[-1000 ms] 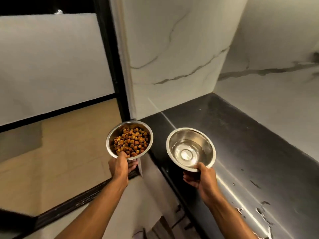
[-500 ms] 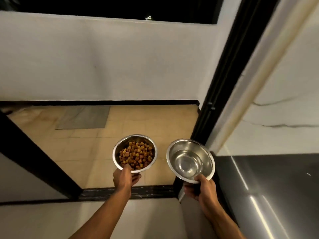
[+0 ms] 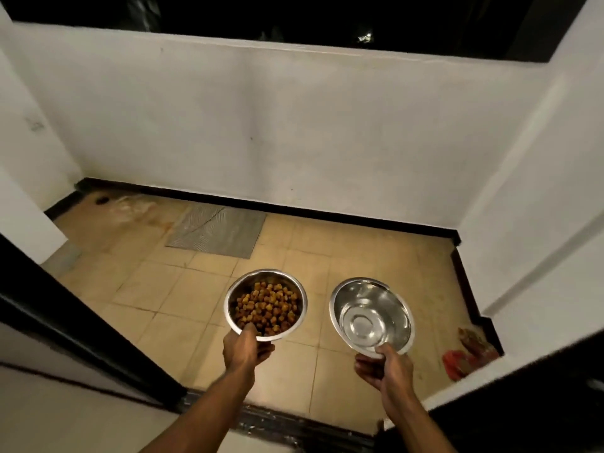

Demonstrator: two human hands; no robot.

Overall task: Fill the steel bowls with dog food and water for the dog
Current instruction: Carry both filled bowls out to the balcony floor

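My left hand (image 3: pixel 243 349) grips the near rim of a steel bowl (image 3: pixel 235 291) filled with brown dog food kibble (image 3: pixel 267 308). My right hand (image 3: pixel 384 366) pinches the near rim of a second steel bowl (image 3: pixel 340 300) that holds clear water (image 3: pixel 372 322). Both bowls are held level in the air, side by side, above a beige tiled balcony floor (image 3: pixel 147 282).
A grey mat (image 3: pixel 217 230) lies on the tiles near the white back wall (image 3: pixel 294 125). A red and orange cloth (image 3: pixel 470 353) sits in the right corner. A black door frame (image 3: pixel 81 325) runs at the left, and a black threshold strip (image 3: pixel 277 423) crosses below my arms.
The view has swung left from the dark counter and marble wall onto the balcony floor. Both bowls stayed in my hands and now hang over the tiles.
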